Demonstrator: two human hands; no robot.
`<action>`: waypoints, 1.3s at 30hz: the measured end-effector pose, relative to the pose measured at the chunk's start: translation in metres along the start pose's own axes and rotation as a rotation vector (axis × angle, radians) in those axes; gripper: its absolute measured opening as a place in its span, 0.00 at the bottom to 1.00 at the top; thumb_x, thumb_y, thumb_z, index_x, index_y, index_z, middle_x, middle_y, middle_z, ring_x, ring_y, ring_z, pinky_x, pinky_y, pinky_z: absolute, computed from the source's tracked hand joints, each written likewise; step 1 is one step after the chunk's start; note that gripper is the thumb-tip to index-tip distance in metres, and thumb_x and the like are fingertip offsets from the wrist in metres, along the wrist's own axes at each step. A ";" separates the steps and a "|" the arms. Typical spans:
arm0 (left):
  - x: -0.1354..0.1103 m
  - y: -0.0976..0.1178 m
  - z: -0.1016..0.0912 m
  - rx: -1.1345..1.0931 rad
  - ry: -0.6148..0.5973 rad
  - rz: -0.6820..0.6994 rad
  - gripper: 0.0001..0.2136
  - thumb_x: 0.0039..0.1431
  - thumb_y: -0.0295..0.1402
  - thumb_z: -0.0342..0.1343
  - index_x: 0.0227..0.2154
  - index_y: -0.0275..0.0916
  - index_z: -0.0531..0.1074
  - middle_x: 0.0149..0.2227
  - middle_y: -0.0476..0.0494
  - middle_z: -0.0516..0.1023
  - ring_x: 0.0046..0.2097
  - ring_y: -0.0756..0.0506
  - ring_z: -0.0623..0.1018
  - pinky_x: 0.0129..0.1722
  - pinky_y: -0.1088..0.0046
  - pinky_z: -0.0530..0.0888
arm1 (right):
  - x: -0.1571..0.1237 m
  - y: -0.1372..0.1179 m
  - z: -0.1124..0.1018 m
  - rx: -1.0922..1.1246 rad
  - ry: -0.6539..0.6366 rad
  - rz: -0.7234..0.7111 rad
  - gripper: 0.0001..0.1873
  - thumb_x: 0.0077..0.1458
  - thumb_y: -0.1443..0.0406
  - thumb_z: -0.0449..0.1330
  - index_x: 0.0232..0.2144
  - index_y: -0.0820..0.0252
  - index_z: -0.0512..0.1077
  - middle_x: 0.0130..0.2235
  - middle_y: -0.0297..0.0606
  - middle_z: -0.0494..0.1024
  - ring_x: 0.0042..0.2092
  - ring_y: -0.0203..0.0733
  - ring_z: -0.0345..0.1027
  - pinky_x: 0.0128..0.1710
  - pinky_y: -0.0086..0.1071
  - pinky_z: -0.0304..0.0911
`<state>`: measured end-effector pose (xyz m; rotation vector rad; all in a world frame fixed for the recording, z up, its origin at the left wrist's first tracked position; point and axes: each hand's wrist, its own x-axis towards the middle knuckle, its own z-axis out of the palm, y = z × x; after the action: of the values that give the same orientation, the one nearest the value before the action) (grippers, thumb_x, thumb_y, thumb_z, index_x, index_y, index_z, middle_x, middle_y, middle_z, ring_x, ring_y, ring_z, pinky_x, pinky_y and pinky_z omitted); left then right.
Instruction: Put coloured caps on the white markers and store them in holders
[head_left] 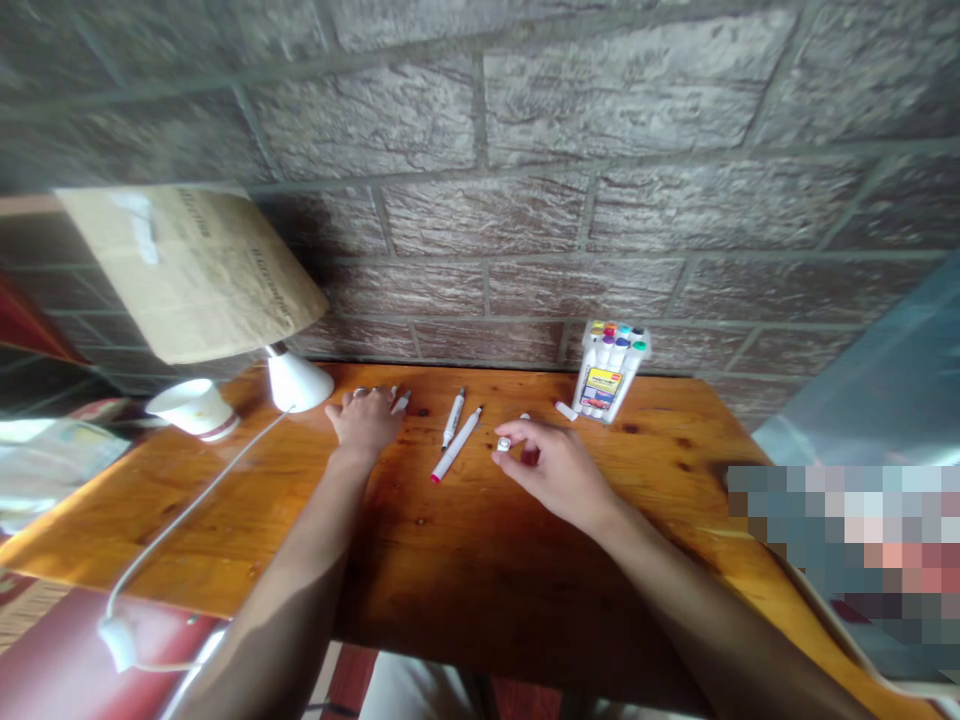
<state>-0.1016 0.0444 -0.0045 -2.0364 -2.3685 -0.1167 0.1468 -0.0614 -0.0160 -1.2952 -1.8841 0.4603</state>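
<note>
My right hand (559, 470) pinches a small white marker cap (504, 444) between thumb and fingertips, just above the table. Under and behind its fingers, another white piece (525, 417) shows only in part. My left hand (364, 420) reaches low over the table, fingers spread, beside a short white marker or cap (402, 403); whether it touches it I cannot tell. Between my hands lie two uncapped white markers: a slim one (453, 420) and a longer one with a pink-red end (456, 446). A loose white cap (566, 411) lies farther right.
A clear case of markers (601, 395) with coloured ends stands at the back right of the wooden table (420, 560). At the left are a white cup (193, 408) and a lamp (300, 383) with a paper shade; its cord (202, 490) crosses the table. A stone-block wall rises behind.
</note>
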 end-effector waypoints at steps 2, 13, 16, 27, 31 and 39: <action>0.002 -0.002 0.001 0.002 0.015 -0.014 0.20 0.62 0.42 0.49 0.51 0.40 0.75 0.54 0.28 0.75 0.58 0.30 0.71 0.55 0.49 0.66 | 0.000 0.000 0.000 -0.011 -0.006 0.009 0.07 0.56 0.66 0.64 0.39 0.57 0.78 0.35 0.37 0.83 0.29 0.36 0.72 0.33 0.30 0.66; -0.018 0.038 0.017 -0.322 0.039 0.391 0.18 0.64 0.46 0.50 0.42 0.40 0.78 0.42 0.39 0.84 0.45 0.39 0.82 0.44 0.67 0.73 | -0.002 -0.002 0.000 -0.039 -0.073 -0.024 0.06 0.56 0.69 0.64 0.38 0.57 0.78 0.34 0.36 0.82 0.29 0.36 0.72 0.34 0.30 0.65; -0.017 0.039 0.022 -0.318 0.002 0.427 0.13 0.62 0.41 0.52 0.39 0.41 0.79 0.42 0.40 0.84 0.45 0.39 0.82 0.42 0.68 0.73 | -0.002 -0.002 0.001 -0.048 -0.076 -0.024 0.06 0.56 0.68 0.63 0.38 0.57 0.78 0.34 0.36 0.82 0.29 0.36 0.72 0.34 0.30 0.65; -0.014 0.038 0.014 -1.026 -0.092 0.410 0.19 0.54 0.43 0.62 0.44 0.34 0.78 0.40 0.38 0.84 0.41 0.41 0.82 0.45 0.67 0.75 | 0.000 -0.003 0.000 -0.044 -0.062 -0.003 0.06 0.56 0.68 0.63 0.38 0.57 0.77 0.34 0.37 0.82 0.30 0.38 0.73 0.34 0.32 0.65; -0.023 0.045 0.003 -1.498 -0.368 0.402 0.27 0.47 0.43 0.70 0.48 0.32 0.76 0.39 0.37 0.84 0.39 0.43 0.82 0.42 0.68 0.77 | 0.001 -0.006 -0.005 0.038 0.006 0.008 0.03 0.56 0.66 0.64 0.35 0.57 0.77 0.33 0.36 0.82 0.29 0.37 0.72 0.34 0.32 0.66; -0.036 0.047 -0.001 -1.738 -0.630 0.462 0.18 0.46 0.32 0.72 0.42 0.35 0.79 0.37 0.40 0.85 0.36 0.44 0.84 0.45 0.65 0.79 | 0.008 0.008 -0.012 0.412 0.209 0.186 0.13 0.52 0.56 0.67 0.37 0.57 0.77 0.35 0.37 0.81 0.32 0.38 0.72 0.33 0.33 0.67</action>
<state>-0.0499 0.0162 -0.0038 -3.4133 -1.7882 -2.5621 0.1597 -0.0525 -0.0107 -1.1892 -1.4115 0.7368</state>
